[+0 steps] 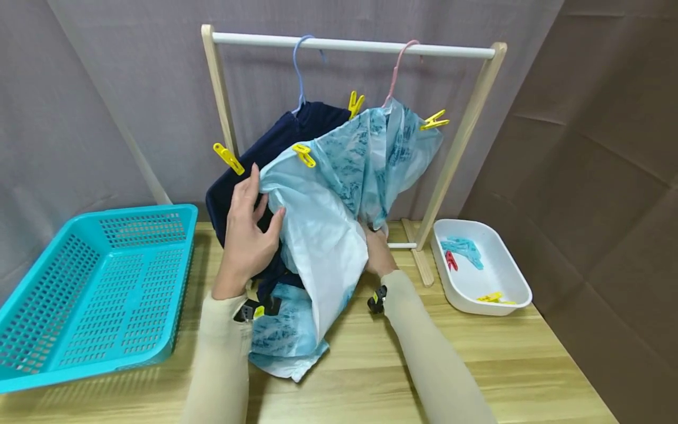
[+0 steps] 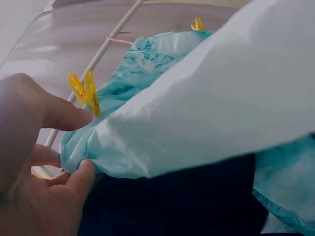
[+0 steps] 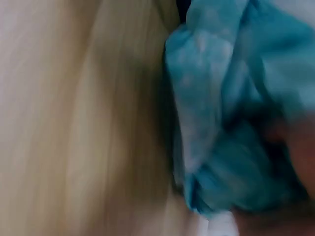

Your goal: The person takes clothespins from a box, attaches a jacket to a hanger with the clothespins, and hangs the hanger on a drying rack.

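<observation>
A light-blue patterned shirt (image 1: 341,168) with a pale inner side hangs from a pink hanger (image 1: 395,76). My left hand (image 1: 248,227) pinches its left edge, close to a yellow clothespin (image 2: 84,93) on the cloth. Lower down, my right hand (image 1: 378,250) reaches in behind the shirt's folds. Its fingers are mostly hidden, and the right wrist view is blurred where cloth (image 3: 211,88) bunches near it. A navy garment (image 1: 281,141) hangs behind on a blue hanger (image 1: 298,70), with yellow clothespins at its shoulders. More light-blue cloth (image 1: 291,333) lies on the table beneath.
A wooden rack with a white rail (image 1: 355,45) carries both hangers. On the left is a turquoise perforated basket (image 1: 182,265). At the right stands a white tub (image 1: 500,285) holding a small blue cloth piece, a red clothespin and yellow clothespins.
</observation>
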The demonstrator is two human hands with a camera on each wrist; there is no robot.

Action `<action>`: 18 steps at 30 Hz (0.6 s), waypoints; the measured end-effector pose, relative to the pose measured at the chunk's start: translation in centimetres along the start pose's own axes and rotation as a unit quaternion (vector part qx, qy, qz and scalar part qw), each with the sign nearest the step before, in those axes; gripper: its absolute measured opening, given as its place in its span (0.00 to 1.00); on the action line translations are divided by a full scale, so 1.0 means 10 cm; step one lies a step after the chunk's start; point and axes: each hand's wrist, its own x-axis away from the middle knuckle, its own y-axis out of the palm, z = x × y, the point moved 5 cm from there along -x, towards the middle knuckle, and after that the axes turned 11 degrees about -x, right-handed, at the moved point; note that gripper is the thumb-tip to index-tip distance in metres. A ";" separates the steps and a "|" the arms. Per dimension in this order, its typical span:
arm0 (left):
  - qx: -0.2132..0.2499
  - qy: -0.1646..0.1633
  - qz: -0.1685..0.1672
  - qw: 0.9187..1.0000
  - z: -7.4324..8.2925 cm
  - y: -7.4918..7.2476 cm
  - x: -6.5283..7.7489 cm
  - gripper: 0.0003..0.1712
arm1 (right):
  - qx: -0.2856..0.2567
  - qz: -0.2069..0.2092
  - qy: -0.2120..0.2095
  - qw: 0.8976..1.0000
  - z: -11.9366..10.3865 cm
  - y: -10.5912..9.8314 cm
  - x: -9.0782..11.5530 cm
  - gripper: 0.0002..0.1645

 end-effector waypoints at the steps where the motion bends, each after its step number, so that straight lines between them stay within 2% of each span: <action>1: -0.012 0.002 -0.004 1.000 0.00 0.00 0.00 0.47 | 0.036 -0.065 -0.009 0.997 0.00 0.01 0.05 0.41; 2: -0.024 0.004 -0.008 1.000 0.00 0.00 0.00 0.48 | 0.075 -0.122 -0.018 0.990 -0.01 0.00 0.11 0.46; 3: -0.040 0.006 -0.011 0.999 0.01 -0.01 0.01 0.49 | 0.122 -0.162 -0.031 0.979 -0.03 -0.02 0.18 0.52; 4: -0.055 0.007 -0.016 0.998 0.02 -0.02 0.02 0.49 | 0.122 -0.187 -0.011 0.975 -0.05 -0.06 0.24 0.54; 7: -0.096 0.011 -0.028 0.995 0.05 -0.08 0.07 0.50 | 0.113 -0.227 0.040 0.967 -0.17 -0.24 0.45 0.56; 9: -0.117 0.016 -0.030 0.993 0.08 -0.13 0.10 0.49 | 0.107 -0.237 0.055 0.964 -0.30 -0.39 0.58 0.56; 14: -0.151 0.024 -0.014 0.988 0.20 -0.35 0.24 0.36 | 0.143 -0.211 0.049 0.966 -0.71 -0.82 0.83 0.43; 16: -0.174 0.015 -0.007 0.985 0.25 -0.45 0.32 0.30 | 0.164 -0.171 0.026 0.971 -0.88 -1.04 0.90 0.37; 18: -0.206 -0.004 -0.006 0.979 0.28 -0.56 0.40 0.29 | 0.172 -0.111 -0.006 0.979 -1.04 -1.26 0.97 0.35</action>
